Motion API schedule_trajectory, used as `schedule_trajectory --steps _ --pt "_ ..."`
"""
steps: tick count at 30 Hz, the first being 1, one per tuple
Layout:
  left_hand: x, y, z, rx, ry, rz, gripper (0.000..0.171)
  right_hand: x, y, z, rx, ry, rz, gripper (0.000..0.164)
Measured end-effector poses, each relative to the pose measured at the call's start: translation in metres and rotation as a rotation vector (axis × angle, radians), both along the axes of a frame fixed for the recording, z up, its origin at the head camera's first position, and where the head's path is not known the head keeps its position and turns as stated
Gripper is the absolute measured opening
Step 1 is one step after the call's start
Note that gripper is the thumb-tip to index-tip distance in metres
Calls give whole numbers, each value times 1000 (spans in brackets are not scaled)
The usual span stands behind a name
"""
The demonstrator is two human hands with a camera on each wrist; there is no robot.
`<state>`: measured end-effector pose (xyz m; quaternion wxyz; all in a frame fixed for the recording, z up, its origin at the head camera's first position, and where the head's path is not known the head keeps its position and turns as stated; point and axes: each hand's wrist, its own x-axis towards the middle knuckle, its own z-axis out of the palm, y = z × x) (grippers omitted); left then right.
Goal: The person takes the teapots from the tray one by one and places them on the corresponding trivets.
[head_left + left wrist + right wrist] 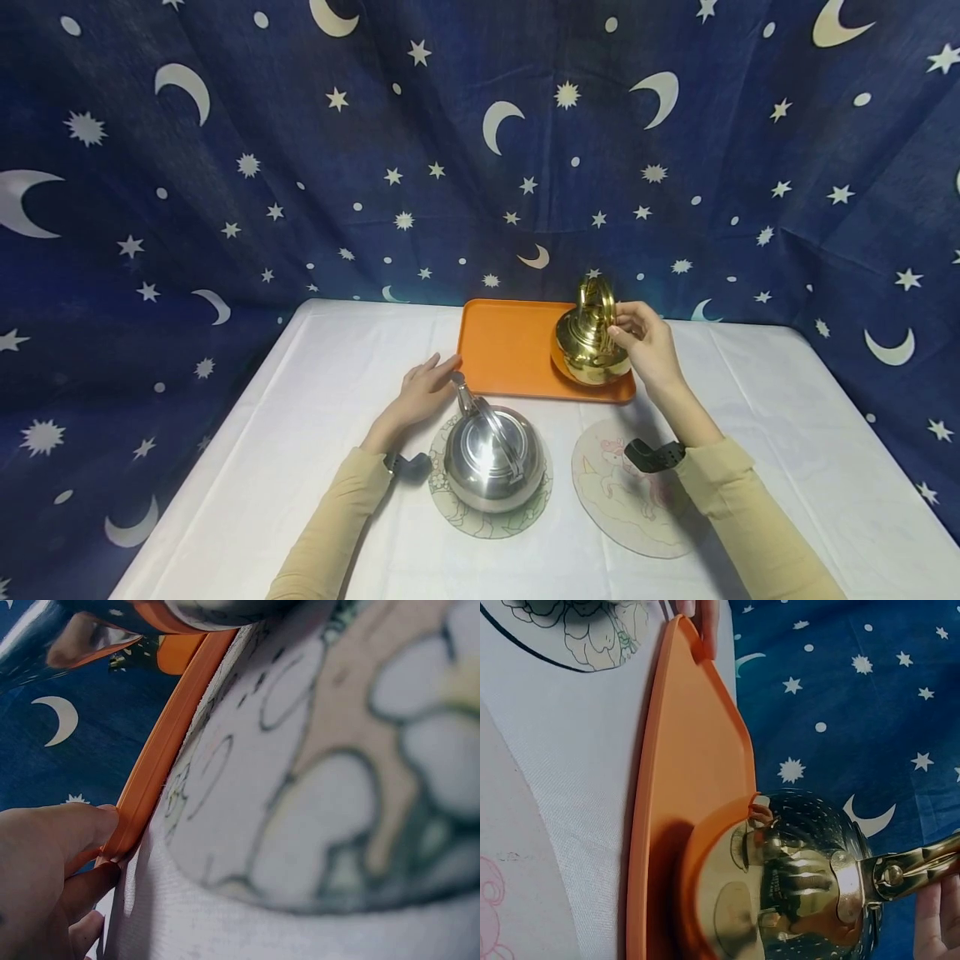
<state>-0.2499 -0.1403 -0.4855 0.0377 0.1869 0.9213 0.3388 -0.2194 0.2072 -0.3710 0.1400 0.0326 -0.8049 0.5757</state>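
At the right end of the orange tray (510, 350) is a shiny gold kettle (592, 354), whose raised handle (915, 870) my right hand (648, 342) grips. Whether the kettle's base touches the tray I cannot tell. My left hand (423, 392) is at the tray's near left corner. In the left wrist view, the thumb and fingers of that hand (45, 877) pinch the tray's rim (161, 742). Close to its right, a silver kettle (495, 458) stands on a round mat with a flower drawing (480, 527), spout towards the hand.
Right of the silver kettle lies a second round mat (615, 500) with a pink unicorn drawing, partly under my right forearm. A white cloth (285, 417) covers the table. Behind it hangs a dark blue curtain (450, 108) with moons and stars.
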Motion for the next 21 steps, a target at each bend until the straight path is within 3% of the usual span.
schedule_trajectory --steps 10,21 --pt "0 1 -1 6 9 -3 54 16 3 4 25 16 18 25" --pt "-2 0 -3 6 4 -5 54 44 10 10 8 78 65 23"
